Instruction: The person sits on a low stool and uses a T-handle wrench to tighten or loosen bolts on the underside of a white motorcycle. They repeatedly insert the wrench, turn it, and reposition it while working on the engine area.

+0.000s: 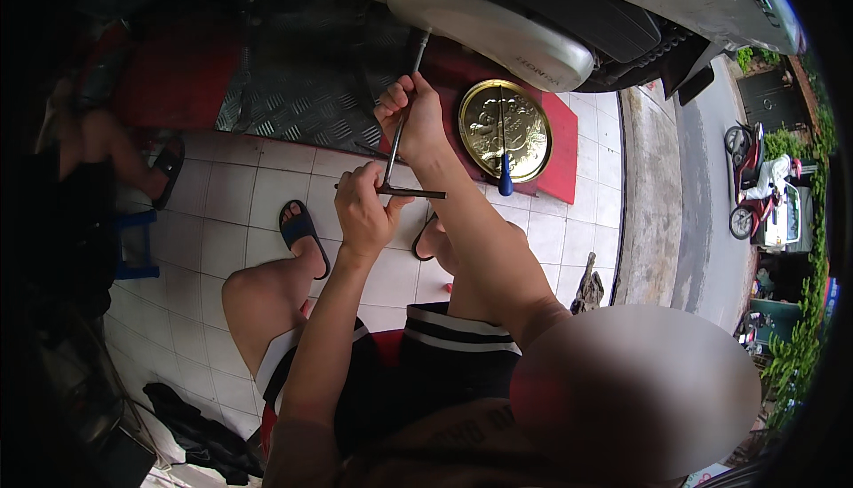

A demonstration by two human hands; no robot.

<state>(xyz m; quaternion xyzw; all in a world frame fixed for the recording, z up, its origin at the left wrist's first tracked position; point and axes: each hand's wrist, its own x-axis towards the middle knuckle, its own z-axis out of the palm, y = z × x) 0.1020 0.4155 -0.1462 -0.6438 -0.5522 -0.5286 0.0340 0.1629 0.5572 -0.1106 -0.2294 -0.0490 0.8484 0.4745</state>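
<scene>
A long T-handle wrench (pixel 397 149) slants up from my lap toward a silver engine cover (pixel 484 31) on a motorbike. Its far tip meets the lower edge of that cover; the fastener there is too small to make out. My left hand (pixel 362 213) is closed round the crossbar end. Farther along the shaft, my right hand (pixel 411 115) is wrapped about the rod. To the right of it lies a round gold tray (pixel 475 137), with a blue-handled screwdriver (pixel 506 177) across it, its handle over the near rim.
Under the tray is a red platform (pixel 562 146), beside a dark tread-plate surface (pixel 293 97). At the left are another person's leg (pixel 120 146) and a blue stool (pixel 136 244). A crumpled rag (pixel 588 288) lies on the white tiles. Beyond, a red motorbike (pixel 751 168) stands by the road.
</scene>
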